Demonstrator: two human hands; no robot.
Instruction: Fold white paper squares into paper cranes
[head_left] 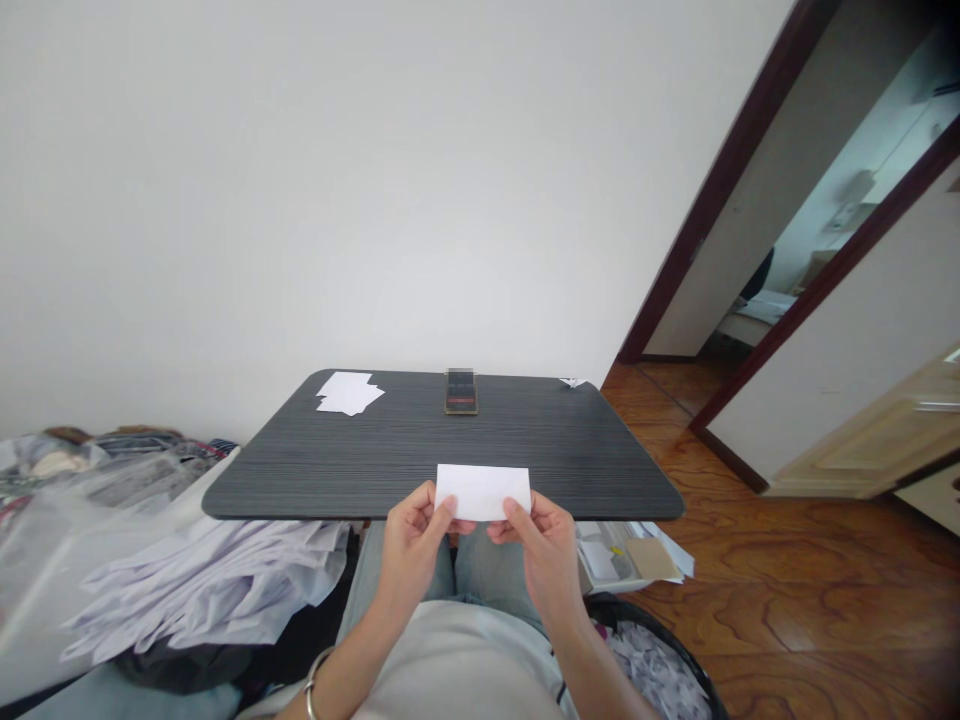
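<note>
1. One heap of creased white material (pixel 217 585) is lying at the far left, beside the dark table (pixel 405 440).
2. One group of overlapping white papers (pixel 349 393) is resting near the table's far left corner; the exact number of pieces cannot be told.
3. The left forearm, wearing one bracelet (pixel 311 685), is reaching forward and slanting inward. The left hand (pixel 415 522) is pinching the paper's left end, thumb on top, fingers curling beneath.
4. One phone (pixel 461 392) is lying at the middle of the far edge.
5. One white paper rectangle (pixel 482 490) is spanning both hands at the table's near edge.
6. The right forearm is also slanting inward. The right hand (pixel 541 525) is pinching the paper's right end, thumb on top, fingers bending below.
7. One small folded white paper (pixel 572 382) is sitting near the far right corner.
8. One open box (pixel 626 583) and one dark-rimmed bin of paper scraps (pixel 664 665) are standing at the lower right.
</note>
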